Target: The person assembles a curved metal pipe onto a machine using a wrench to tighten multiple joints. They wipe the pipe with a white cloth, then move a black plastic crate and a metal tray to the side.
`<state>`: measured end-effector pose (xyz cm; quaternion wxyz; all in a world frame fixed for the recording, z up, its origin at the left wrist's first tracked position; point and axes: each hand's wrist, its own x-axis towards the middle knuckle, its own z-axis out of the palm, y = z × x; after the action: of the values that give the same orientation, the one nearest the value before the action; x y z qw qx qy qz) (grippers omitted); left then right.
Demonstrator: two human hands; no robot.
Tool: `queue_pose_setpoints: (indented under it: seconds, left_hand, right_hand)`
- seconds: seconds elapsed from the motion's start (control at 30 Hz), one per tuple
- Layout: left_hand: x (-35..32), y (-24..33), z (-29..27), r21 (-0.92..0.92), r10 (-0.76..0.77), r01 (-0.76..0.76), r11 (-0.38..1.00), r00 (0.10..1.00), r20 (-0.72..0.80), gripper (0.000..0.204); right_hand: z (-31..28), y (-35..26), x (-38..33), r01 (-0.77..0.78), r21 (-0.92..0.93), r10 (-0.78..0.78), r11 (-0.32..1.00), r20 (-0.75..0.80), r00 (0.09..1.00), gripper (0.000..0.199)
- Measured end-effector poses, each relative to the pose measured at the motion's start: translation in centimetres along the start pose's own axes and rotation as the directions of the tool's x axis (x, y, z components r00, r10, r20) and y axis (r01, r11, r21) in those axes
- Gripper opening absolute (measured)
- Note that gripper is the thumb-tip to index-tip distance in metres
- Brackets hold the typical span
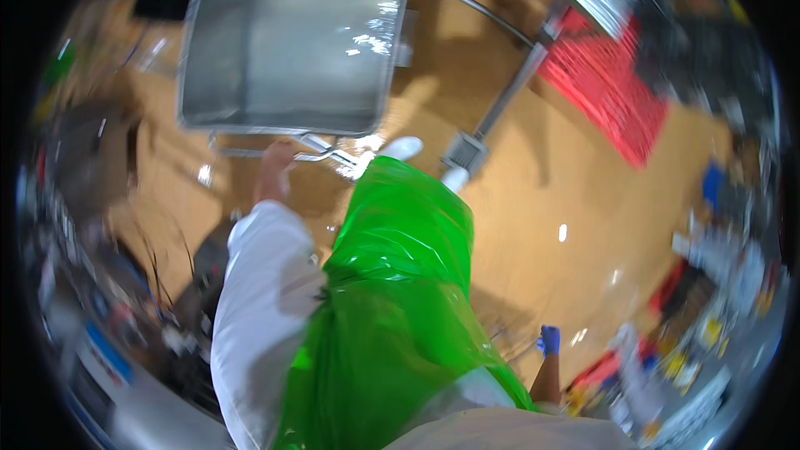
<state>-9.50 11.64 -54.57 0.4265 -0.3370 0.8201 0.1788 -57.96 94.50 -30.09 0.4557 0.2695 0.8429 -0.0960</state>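
Observation:
My left hand, bare at the wrist below a white sleeve, closes round the tubular handle of a large metal tub cart. The tub has a deep grey shiny basin with a raised rim and stands ahead to my left. Down by my right side, apart from the cart, my right hand wears a blue glove. Its fingers look curled; what they may hold is too blurred to make out. A green plastic apron covers my front, above white boots.
A metal frame leg with a square foot stands just ahead of my boots. Red plastic crates lie at the far right. Dark equipment lines the left. Cluttered bins and bags are at the lower right. The orange floor shines wetly.

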Motion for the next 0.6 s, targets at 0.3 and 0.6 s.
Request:
queue_pose_setpoints:
  seconds: [0.3, 0.6]
  left_hand:
    - [-1.3, 14.2, -6.6, -0.322, -0.354, 0.353, 0.878, 0.933, 0.060, 0.035]
    - [1.2, 28.4, -9.6, -0.624, -0.509, 0.445, 0.642, 0.856, 0.088, 0.040]
  right_hand:
    - [5.3, -36.6, -1.6, 0.802, 0.045, -0.781, 0.595, 0.269, 0.564, 0.018]
    - [2.4, -45.9, 10.6, 0.911, -0.388, -0.768, 0.140, 0.538, 0.347, 0.022]
